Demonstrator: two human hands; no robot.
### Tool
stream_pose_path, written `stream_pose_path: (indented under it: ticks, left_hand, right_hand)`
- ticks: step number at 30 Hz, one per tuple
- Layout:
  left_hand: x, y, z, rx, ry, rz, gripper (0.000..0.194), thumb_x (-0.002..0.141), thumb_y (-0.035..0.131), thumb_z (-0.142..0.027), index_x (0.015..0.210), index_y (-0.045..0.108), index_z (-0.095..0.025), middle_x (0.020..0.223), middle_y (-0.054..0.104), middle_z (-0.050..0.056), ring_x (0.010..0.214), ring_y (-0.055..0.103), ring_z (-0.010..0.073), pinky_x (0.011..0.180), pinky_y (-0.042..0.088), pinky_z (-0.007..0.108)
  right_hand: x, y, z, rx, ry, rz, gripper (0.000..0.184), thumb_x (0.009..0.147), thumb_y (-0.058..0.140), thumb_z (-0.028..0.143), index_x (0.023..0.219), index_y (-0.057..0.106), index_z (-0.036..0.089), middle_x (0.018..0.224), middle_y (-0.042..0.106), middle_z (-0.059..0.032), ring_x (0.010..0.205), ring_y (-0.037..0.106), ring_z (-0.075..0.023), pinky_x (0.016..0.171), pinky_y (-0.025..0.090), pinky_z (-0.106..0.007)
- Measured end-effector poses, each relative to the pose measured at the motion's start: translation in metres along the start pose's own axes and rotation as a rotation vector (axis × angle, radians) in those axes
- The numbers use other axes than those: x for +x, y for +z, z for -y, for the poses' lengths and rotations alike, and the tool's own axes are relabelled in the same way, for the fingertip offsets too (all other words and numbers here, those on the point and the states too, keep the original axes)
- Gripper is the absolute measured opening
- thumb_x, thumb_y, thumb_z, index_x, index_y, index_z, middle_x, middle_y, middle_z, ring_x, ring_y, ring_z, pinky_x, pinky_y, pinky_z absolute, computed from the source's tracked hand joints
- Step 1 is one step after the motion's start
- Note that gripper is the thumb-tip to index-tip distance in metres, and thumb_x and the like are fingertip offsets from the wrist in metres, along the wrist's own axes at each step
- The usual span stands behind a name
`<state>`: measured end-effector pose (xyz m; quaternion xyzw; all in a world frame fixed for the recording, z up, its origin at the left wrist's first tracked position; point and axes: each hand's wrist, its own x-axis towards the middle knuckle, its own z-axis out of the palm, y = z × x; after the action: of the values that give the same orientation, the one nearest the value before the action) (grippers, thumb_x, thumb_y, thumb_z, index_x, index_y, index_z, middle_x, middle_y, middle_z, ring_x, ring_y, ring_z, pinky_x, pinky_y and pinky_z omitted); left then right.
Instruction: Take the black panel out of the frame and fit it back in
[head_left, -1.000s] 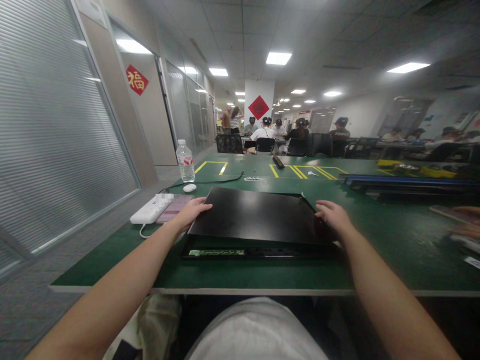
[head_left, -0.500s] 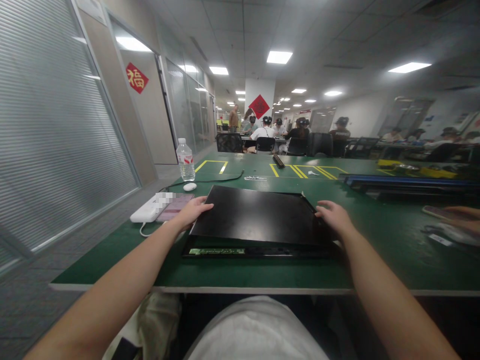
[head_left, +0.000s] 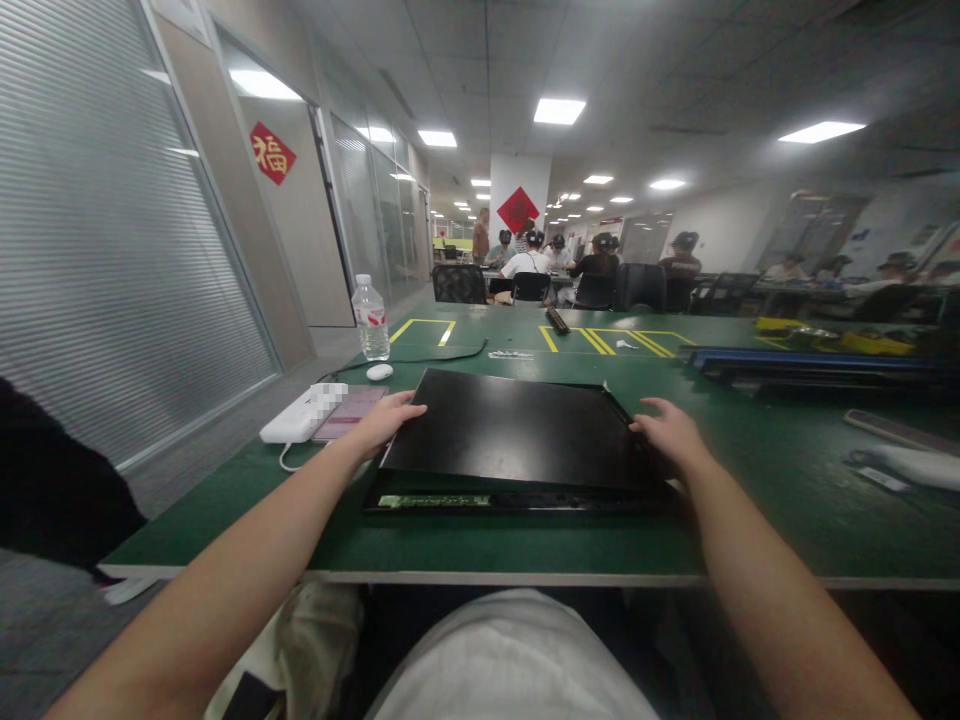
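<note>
A glossy black screen panel (head_left: 510, 425) lies tilted and slightly askew over a black frame (head_left: 577, 502) on the green table. Along the frame's near side shows a green circuit board strip (head_left: 435, 501). My left hand (head_left: 386, 420) grips the panel's left edge, thumb on top and the other fingers partly hidden beneath. At the right side, my right hand (head_left: 666, 430) is closed on the frame's edge beside the panel, with its index finger partly raised. Its lower fingers are out of sight, so whether they also touch the panel is unclear.
Left of the panel are a white power strip (head_left: 300, 415), a phone (head_left: 351, 412), a white mouse-like object (head_left: 379, 372) and a water bottle (head_left: 370, 320). Long dark bars (head_left: 795, 370) lie at right. A person's dark-clothed leg (head_left: 60, 490) is beside the table's left end.
My hands, the panel and the frame stay almost still. At right, another person's hand has left the view. A dark-clothed leg has appeared at far left.
</note>
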<state>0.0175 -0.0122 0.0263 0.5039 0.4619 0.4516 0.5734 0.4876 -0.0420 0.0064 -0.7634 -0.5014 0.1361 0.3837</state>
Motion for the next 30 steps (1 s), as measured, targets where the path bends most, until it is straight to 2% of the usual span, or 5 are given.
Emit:
stream_pose_path:
  ticks: [7,11,15,24,30]
  left_hand:
    - [-0.0029,0.0037,-0.0067,-0.107,-0.072,-0.042,0.047,0.062,0.077,-0.011,0.109,0.071,-0.016,0.09,0.079,0.01,0.079,0.076,0.0266,0.067,0.06,0.033]
    - [-0.001,0.0007,-0.0058,-0.115,-0.076,-0.014,0.05,0.063,0.075,-0.009,0.113,0.07,-0.016,0.091,0.079,0.009,0.072,0.076,0.0246,0.062,0.06,0.032]
    - [0.0017,-0.003,-0.0026,-0.08,-0.055,0.005,0.054,0.063,0.075,-0.011,0.116,0.069,-0.017,0.091,0.079,0.009,0.07,0.075,0.0237,0.061,0.06,0.031]
    - [0.0028,-0.0038,-0.0001,-0.008,-0.046,-0.006,0.054,0.064,0.079,-0.019,0.117,0.069,-0.018,0.094,0.079,0.009,0.079,0.076,0.0264,0.069,0.059,0.035]
    - [0.0016,-0.0003,-0.0006,-0.01,-0.037,-0.004,0.047,0.064,0.08,-0.02,0.109,0.07,-0.015,0.091,0.079,0.01,0.079,0.075,0.0258,0.07,0.059,0.034]
  right_hand:
    - [0.0005,-0.0005,-0.0003,-0.009,0.01,0.003,0.052,0.077,0.06,0.025,0.129,0.062,0.017,0.079,0.076,-0.0052,0.078,0.069,-0.022,0.083,0.05,-0.034]
    - [0.0015,-0.0006,-0.001,-0.015,0.012,0.013,0.054,0.076,0.06,0.024,0.13,0.061,0.016,0.082,0.076,-0.0059,0.079,0.068,-0.0221,0.081,0.05,-0.033]
    - [-0.0002,-0.0015,0.0009,-0.016,0.031,0.014,0.055,0.075,0.061,0.024,0.13,0.061,0.016,0.084,0.076,-0.0063,0.079,0.068,-0.0221,0.079,0.05,-0.033]
    - [0.0009,-0.0012,-0.0012,0.002,0.029,0.007,0.055,0.073,0.061,0.022,0.128,0.063,0.017,0.085,0.076,-0.0061,0.081,0.068,-0.0228,0.08,0.05,-0.034]
    - [0.0014,-0.0002,-0.0015,0.01,0.02,-0.003,0.052,0.072,0.061,0.022,0.124,0.065,0.017,0.081,0.075,-0.006,0.081,0.068,-0.0227,0.079,0.051,-0.033]
